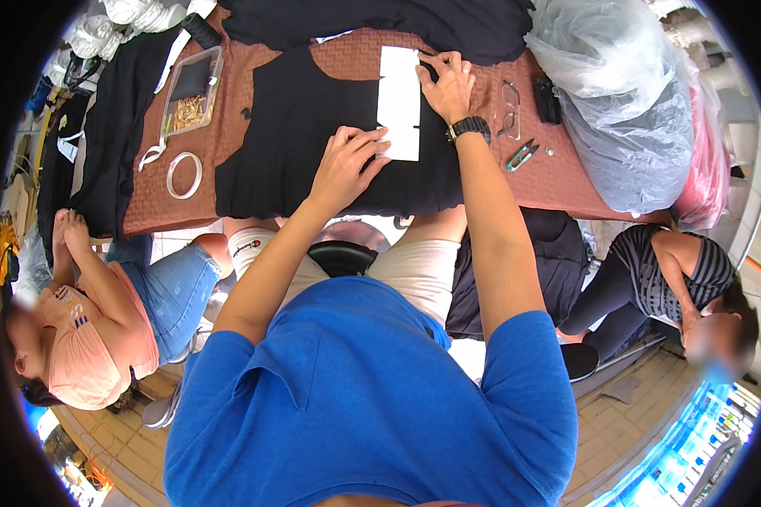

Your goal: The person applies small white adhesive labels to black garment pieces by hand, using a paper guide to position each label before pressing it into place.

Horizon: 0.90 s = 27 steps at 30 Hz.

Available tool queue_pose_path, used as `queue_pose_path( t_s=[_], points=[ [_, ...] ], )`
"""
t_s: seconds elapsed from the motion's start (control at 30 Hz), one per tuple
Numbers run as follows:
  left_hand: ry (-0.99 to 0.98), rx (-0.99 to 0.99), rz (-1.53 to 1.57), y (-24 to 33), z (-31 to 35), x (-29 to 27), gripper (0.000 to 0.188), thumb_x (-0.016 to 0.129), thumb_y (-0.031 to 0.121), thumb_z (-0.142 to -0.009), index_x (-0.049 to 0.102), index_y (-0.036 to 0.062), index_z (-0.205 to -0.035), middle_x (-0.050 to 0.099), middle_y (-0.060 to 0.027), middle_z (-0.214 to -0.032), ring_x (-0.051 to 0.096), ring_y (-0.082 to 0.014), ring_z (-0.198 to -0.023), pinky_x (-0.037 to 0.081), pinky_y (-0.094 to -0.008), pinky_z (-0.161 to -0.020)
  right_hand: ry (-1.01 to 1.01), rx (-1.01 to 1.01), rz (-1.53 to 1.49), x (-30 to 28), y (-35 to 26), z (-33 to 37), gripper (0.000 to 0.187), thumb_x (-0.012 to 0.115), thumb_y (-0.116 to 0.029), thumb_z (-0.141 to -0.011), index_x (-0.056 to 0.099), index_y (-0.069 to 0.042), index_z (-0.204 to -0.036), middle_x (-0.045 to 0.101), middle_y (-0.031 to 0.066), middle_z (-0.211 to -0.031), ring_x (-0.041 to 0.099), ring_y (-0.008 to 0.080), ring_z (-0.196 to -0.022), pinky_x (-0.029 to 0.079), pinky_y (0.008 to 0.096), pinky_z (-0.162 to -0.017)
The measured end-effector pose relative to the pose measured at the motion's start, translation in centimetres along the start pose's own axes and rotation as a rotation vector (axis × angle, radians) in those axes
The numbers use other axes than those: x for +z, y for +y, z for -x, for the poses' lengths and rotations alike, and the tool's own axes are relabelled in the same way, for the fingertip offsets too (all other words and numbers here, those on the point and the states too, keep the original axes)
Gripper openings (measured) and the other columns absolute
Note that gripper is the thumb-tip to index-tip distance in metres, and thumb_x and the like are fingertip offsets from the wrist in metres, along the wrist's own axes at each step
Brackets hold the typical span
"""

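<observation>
A black fabric piece [313,127] cut like a garment panel lies flat on the table in front of me. On its right part rests a white rectangular card template [399,101] with small notches along its edges. My left hand [347,169] lies near the template's lower left edge, fingertips touching the card and thumb apart. My right hand [448,87], with a black watch [468,128] on its wrist, is at the template's upper right edge, fingers bent but apart. Both hands seem to press the card down, rather than grip it.
On the brown tablecloth [228,93] are a clear box [193,93], a tape roll [184,176], glasses [510,110] and green thread snips [522,155]. Plastic bags [626,110] fill the right side. More black fabric [380,21] lies behind. People sit left [101,338] and right [676,262].
</observation>
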State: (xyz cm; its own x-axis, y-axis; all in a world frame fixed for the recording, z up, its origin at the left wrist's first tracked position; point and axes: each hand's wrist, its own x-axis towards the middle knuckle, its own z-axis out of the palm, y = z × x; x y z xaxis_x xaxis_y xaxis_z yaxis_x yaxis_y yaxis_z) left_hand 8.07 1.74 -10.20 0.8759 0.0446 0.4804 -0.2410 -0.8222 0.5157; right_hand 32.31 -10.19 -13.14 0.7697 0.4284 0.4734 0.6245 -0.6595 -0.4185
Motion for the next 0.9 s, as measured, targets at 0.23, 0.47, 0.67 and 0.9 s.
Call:
queue_pose_path(
  t_s=[0.23,0.47,0.67,0.9],
  points=[
    [0.000,-0.007,0.005,0.0,0.2,0.2,0.024,0.075,0.017,-0.086,0.073,0.0081,-0.108,0.067,0.0024,-0.128,0.055,-0.0240,-0.101,0.047,-0.0381,-0.092,-0.002,0.007,0.006,0.3,0.4,-0.1,0.031,0.071,-0.036,-0.086,0.076,-0.027,-0.115,0.056,0.0011,-0.115,0.050,0.0279,-0.109,0.038,0.0469,-0.093],
    [0.024,0.010,0.006,-0.3,0.1,0.2,0.023,0.075,0.017,-0.084,0.072,0.0085,-0.106,0.068,0.0023,-0.125,0.056,-0.0234,-0.101,0.047,-0.0373,-0.089,-0.180,0.046,-0.017,-0.1,1.3,-1.5,0.037,0.074,-0.043,-0.084,0.074,-0.029,-0.118,0.057,0.0026,-0.124,0.049,0.0296,-0.120,0.039,0.0516,-0.101],
    [0.029,0.017,0.008,-0.4,0.1,0.4,0.022,0.075,0.018,-0.085,0.072,0.0093,-0.104,0.069,0.0025,-0.124,0.056,-0.0229,-0.102,0.046,-0.0371,-0.088,-0.398,0.003,0.009,-0.5,2.8,-4.0,0.048,0.077,-0.050,-0.082,0.070,-0.029,-0.124,0.061,0.0035,-0.127,0.053,0.0284,-0.125,0.045,0.0525,-0.103],
    [0.026,0.012,-0.010,-0.3,0.2,0.5,0.021,0.075,0.017,-0.085,0.072,0.0093,-0.104,0.069,0.0027,-0.124,0.056,-0.0223,-0.102,0.046,-0.0368,-0.088,-0.462,0.026,0.034,-0.8,2.4,-4.6,0.050,0.078,-0.050,-0.082,0.068,-0.028,-0.126,0.061,0.0043,-0.127,0.052,0.0274,-0.127,0.048,0.0493,-0.102]
  ],
)
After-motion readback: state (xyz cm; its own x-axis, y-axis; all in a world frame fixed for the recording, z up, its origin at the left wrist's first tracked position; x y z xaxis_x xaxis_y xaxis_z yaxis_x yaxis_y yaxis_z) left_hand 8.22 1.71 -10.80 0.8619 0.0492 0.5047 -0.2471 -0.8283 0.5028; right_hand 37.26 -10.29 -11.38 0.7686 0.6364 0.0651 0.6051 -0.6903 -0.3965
